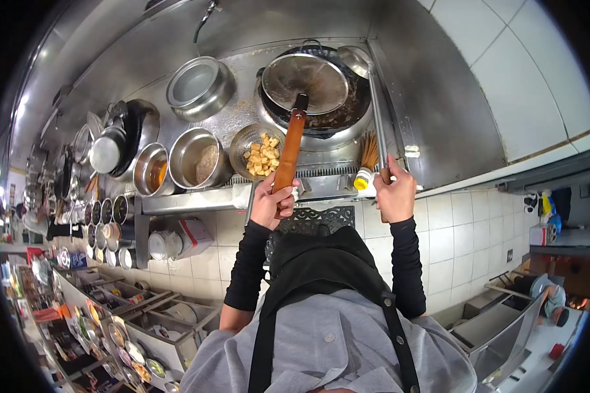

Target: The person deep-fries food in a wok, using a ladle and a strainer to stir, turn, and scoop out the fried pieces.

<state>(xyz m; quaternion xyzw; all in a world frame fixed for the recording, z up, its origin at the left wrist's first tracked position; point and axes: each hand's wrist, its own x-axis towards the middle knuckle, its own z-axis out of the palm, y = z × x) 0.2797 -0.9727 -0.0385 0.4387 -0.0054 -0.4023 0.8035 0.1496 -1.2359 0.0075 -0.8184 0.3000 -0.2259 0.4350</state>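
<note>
My left hand [273, 202] is closed around the wooden handle of a round fine-mesh strainer [305, 78], which lies over a dark wok [347, 121]. In my right hand [395, 191] is the wooden grip of a long metal ladle [377, 111]. The ladle's bowl rests at the wok's far right rim. Near my left hand, a perforated skimmer [239, 152] bears golden fried cubes [263, 157] that look like tofu. A yellow-capped bottle [362, 181] and a bundle of thin brown sticks [368, 149] stand left of my right hand.
Left of the skimmer stand a metal pot [177, 157] with pale contents and a smaller pot [141, 165] with orange-brown liquid. Behind them sits a covered pot [226, 98]. Stacked pans [108, 152] crowd the left. At the far right is another person [552, 298].
</note>
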